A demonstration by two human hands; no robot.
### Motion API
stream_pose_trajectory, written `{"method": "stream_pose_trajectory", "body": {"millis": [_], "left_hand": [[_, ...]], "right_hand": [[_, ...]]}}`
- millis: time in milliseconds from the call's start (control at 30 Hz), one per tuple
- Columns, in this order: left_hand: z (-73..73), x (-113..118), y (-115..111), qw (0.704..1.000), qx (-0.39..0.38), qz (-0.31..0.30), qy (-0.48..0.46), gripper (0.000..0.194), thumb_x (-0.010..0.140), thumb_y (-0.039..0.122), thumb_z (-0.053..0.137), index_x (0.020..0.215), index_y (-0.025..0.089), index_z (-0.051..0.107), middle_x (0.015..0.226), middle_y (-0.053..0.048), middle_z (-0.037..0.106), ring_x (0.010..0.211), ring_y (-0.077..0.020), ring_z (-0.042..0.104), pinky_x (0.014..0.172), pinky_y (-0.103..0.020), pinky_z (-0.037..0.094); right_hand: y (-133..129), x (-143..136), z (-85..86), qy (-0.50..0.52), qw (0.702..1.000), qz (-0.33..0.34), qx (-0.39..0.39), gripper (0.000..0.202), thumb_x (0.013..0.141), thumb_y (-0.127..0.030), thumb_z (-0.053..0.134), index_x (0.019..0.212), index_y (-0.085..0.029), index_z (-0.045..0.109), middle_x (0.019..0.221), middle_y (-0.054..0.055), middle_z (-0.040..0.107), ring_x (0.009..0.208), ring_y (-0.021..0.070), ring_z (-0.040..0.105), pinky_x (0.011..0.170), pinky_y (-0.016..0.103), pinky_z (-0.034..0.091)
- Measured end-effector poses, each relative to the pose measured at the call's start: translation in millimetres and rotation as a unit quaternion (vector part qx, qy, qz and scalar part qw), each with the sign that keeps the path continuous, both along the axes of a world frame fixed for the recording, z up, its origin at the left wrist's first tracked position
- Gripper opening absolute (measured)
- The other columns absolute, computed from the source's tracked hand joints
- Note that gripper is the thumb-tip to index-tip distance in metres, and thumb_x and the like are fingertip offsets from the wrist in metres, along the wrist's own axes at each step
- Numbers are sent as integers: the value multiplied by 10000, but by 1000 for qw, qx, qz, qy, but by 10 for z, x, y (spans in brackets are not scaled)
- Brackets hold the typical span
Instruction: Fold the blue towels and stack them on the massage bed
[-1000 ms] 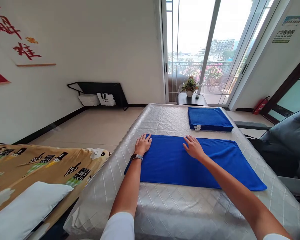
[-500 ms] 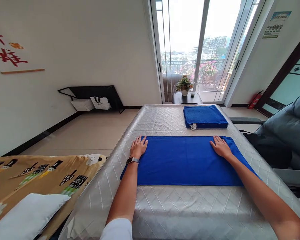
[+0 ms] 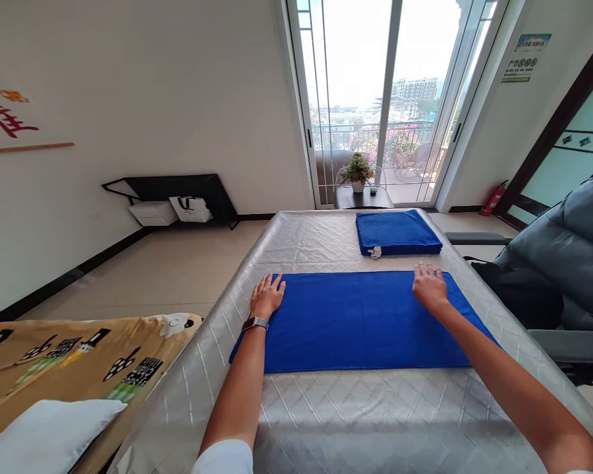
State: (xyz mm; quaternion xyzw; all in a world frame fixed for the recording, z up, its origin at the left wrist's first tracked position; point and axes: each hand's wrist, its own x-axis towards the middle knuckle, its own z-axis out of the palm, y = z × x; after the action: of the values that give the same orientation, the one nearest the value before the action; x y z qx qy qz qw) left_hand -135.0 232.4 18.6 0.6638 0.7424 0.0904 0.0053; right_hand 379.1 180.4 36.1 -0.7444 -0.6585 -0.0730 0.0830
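Note:
A blue towel lies spread as a long rectangle across the silver quilted mattress. On its far left corner rests my left hand, palm down with fingers spread, a watch on the wrist. My right hand is at the towel's far edge toward the right, its fingers pointing away and looking short from this angle. Neither hand has anything lifted in it. Beyond the towel sits a neat stack of folded blue towels with a white tag at its front.
To the left is a lower bed with a patterned tan blanket and a white pillow. A dark padded chair stands close on the right. Past the mattress, a small chair holds a potted plant before the glass door.
My right hand has risen slightly and its fingers have drawn closer together at the far edge. My left hand stays on the towel. The view has shifted a little.

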Motion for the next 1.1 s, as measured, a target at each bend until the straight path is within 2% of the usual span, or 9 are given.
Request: {"method": "stream_pose_trajectory", "body": {"millis": [33,133,200,333,467,700,800,900,1100], "left_hand": [[-1,-3,1,1000,1,0,1,567,1064,493,289,1590,314,404,1682,-54,316,1553,-277,282,1272,-483,194],[-7,-21,3,1000,-1,0,3,573,1064,492,291,1595,304,395,1687,-52,302,1559,-273,268,1277,-472,179],[-12,-35,5,1000,-1,-2,5,579,1064,493,288,1600,297,387,1689,-57,295,1558,-274,269,1277,-468,177],[-28,-56,11,1000,3,-2,13,581,1064,503,277,1598,303,389,1683,-50,311,1552,-271,286,1271,-473,199],[-52,-55,15,1000,4,1,22,582,1065,503,274,1601,305,380,1685,-46,310,1553,-263,283,1271,-464,194],[-40,-25,4,1000,12,5,13,588,1058,510,283,1595,301,396,1680,-48,323,1550,-274,287,1271,-466,193],[-30,-11,-4,1000,16,7,5,588,1056,512,274,1590,307,405,1670,-44,346,1546,-275,297,1268,-476,207],[-33,-13,1,1000,23,7,4,579,1055,507,279,1581,312,422,1664,-49,358,1542,-275,308,1265,-485,214],[68,-29,-5,1000,-16,0,13,575,1065,485,288,1598,295,384,1688,-65,301,1561,-275,260,1261,-487,203]], "right_hand": [[10,-285,19,1,999,39,-3,620,998,-307,290,1581,-150,429,1641,112,374,1562,278,244,1278,473,80],[47,-1139,19,63,979,190,-36,670,1040,-456,226,1611,-131,361,1664,106,326,1562,276,242,1275,450,111],[76,-1583,-9,98,965,234,-69,703,1048,-520,199,1630,-142,312,1685,87,272,1576,259,198,1277,448,109],[122,-1904,-85,126,954,246,-115,742,1050,-577,176,1644,-141,260,1702,86,205,1587,252,149,1280,458,95],[126,-1462,-179,109,962,222,-113,724,1050,-582,188,1646,-176,264,1704,67,207,1586,232,151,1282,448,89],[24,395,-376,62,993,29,-97,716,1041,-528,208,1635,-135,286,1696,87,248,1577,236,194,1280,443,136],[-43,972,-448,70,993,-58,-77,750,1035,-513,183,1623,-59,284,1689,142,253,1565,268,232,1272,449,174],[-75,1149,-485,79,992,-71,-62,745,1030,-498,184,1615,-52,297,1679,164,274,1555,269,262,1269,449,187],[-62,1059,-483,83,993,-69,-54,740,1029,-484,186,1611,-42,306,1674,168,289,1553,268,264,1271,438,175]]}}
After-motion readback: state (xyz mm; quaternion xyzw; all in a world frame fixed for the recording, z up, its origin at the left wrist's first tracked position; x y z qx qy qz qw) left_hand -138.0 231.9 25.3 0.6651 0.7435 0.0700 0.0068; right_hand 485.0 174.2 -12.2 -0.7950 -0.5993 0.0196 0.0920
